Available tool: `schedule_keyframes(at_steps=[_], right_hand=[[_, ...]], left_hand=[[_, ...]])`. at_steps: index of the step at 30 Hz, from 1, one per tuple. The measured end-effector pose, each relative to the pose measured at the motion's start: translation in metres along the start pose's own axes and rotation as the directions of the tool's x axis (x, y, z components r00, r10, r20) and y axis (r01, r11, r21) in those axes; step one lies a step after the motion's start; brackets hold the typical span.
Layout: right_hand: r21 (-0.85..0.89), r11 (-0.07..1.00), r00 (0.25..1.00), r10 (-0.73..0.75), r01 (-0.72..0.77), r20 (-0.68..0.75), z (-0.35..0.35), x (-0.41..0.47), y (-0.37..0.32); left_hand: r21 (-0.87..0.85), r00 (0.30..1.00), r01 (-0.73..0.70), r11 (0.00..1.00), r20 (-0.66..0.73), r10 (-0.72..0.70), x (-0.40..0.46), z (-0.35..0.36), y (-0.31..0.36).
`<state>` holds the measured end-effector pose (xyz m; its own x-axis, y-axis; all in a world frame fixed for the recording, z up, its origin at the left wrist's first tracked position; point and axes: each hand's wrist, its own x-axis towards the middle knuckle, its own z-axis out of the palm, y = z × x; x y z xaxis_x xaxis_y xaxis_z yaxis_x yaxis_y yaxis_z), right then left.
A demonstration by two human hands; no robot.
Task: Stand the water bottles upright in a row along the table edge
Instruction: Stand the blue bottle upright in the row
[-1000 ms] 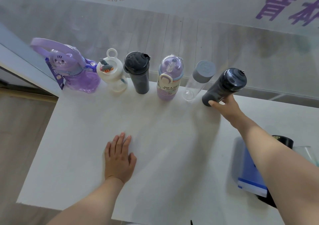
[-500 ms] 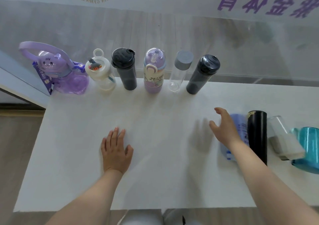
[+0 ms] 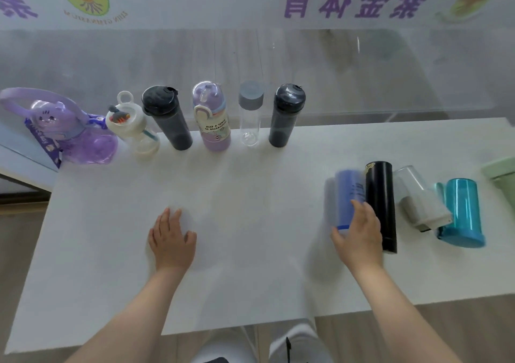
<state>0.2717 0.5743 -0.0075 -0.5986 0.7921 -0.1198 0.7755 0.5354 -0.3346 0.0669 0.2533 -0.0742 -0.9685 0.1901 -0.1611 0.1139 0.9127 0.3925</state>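
Several bottles stand upright along the far edge of the white table (image 3: 250, 184): a purple bunny bottle (image 3: 69, 131), a white one (image 3: 133, 128), a dark grey one (image 3: 167, 117), a lilac printed one (image 3: 213, 117), a clear one with a grey cap (image 3: 250, 112) and a black one (image 3: 285, 114). At the right, bottles lie on their sides: blue (image 3: 348, 195), black (image 3: 380, 204), clear (image 3: 418, 198) and teal (image 3: 461, 209). My right hand (image 3: 359, 231) wraps the lower end of the blue bottle. My left hand (image 3: 171, 237) rests flat on the table, holding nothing.
A pale green container (image 3: 501, 173) pokes in at the right edge. Behind the table runs a frosted glass wall with purple lettering. The table's left corner sits just past the bunny bottle. My legs show below the near edge.
My right hand let go of the black bottle in the row, drew back to the right and closed on the lying blue bottle. The left hand stayed flat.
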Motion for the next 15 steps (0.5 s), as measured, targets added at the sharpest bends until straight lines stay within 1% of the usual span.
schedule_keyframes(at_steps=[3, 5, 6, 8, 10, 13, 14, 15], right_hand=[[0.022, 1.0, 0.997, -0.021, 0.019, 0.073, -0.004, -0.007, 0.011], [0.061, 0.998, 0.991, -0.03, 0.022, 0.131, -0.008, -0.011, 0.016], [0.09, 0.996, 0.986, -0.03, 0.015, 0.163, -0.011, -0.012, 0.019], [0.176, 0.984, 0.977, -0.014, -0.024, 0.212, -0.017, -0.012, 0.023], [0.251, 0.966, 0.969, -0.007, -0.057, 0.248, -0.022, -0.011, 0.029], [0.335, 0.938, 0.953, -0.019, -0.088, 0.303, -0.028, -0.009, 0.036], [0.367, 0.925, 0.948, -0.027, -0.097, 0.318, -0.029, -0.008, 0.039], [0.399, 0.91, 0.942, -0.033, -0.109, 0.334, -0.031, -0.007, 0.042]], left_hand=[[-0.009, 0.997, -0.063, 0.998, 0.041, 0.063, -0.014, 0.009, 0.021], [-0.017, 0.987, -0.149, 0.989, 0.065, 0.15, -0.027, 0.018, 0.04], [-0.024, 0.973, -0.215, 0.976, 0.077, 0.216, -0.034, 0.024, 0.051], [-0.072, 0.928, -0.351, 0.934, 0.108, 0.357, -0.049, 0.036, 0.076], [-0.151, 0.871, -0.44, 0.885, 0.165, 0.462, -0.064, 0.048, 0.106], [-0.299, 0.775, -0.486, 0.822, 0.288, 0.563, -0.086, 0.063, 0.15], [-0.341, 0.745, -0.481, 0.807, 0.327, 0.582, -0.093, 0.067, 0.165], [-0.384, 0.722, -0.445, 0.809, 0.381, 0.578, -0.1, 0.067, 0.182]])
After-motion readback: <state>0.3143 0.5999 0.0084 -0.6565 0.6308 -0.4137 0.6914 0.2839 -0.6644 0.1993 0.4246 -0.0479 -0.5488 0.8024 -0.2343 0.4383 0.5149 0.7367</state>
